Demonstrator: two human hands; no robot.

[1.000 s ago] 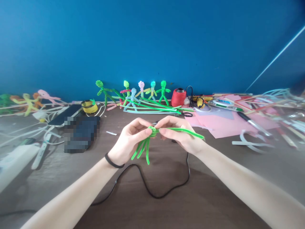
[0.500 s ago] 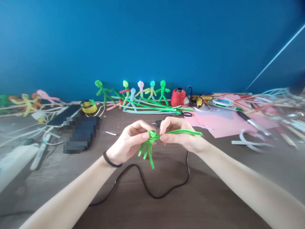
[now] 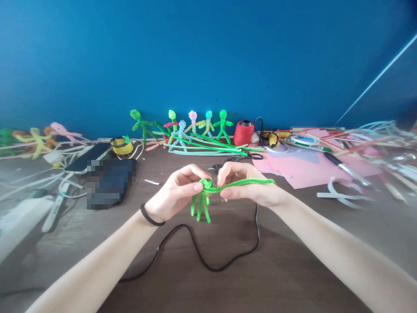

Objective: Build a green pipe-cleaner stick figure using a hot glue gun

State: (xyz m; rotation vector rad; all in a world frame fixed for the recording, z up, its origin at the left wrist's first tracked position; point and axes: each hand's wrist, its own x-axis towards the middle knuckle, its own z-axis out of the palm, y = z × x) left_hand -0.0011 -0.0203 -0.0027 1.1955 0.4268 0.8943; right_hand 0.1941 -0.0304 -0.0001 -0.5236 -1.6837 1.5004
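A bright green pipe cleaner figure (image 3: 206,184) is pinched between the thumb and fingers of my left hand (image 3: 174,191). It has a bunched, wound top, and several short green ends (image 3: 206,213) dangle below it. One long pipe cleaner strand (image 3: 252,181) runs from the bunch to the right, across my right hand (image 3: 249,194). The right thumb and forefinger are loosely around that strand, close to the bunch. The inner fingertips of both hands are partly hidden. Both hands are above the table.
Finished pipe cleaner figures (image 3: 223,126) lean on the blue wall. Loose green pipe cleaners (image 3: 208,145) lie before them, beside a red thread spool (image 3: 244,134). Pink paper (image 3: 293,169) and a marker (image 3: 345,168) lie right, phones (image 3: 112,182) left. A black cable (image 3: 208,266) curves beneath my hands.
The right thumb and forefinger have spread slightly and loosened on the strand. The strand now crosses the front of the bunch, and the dangling ends have swung and look shorter.
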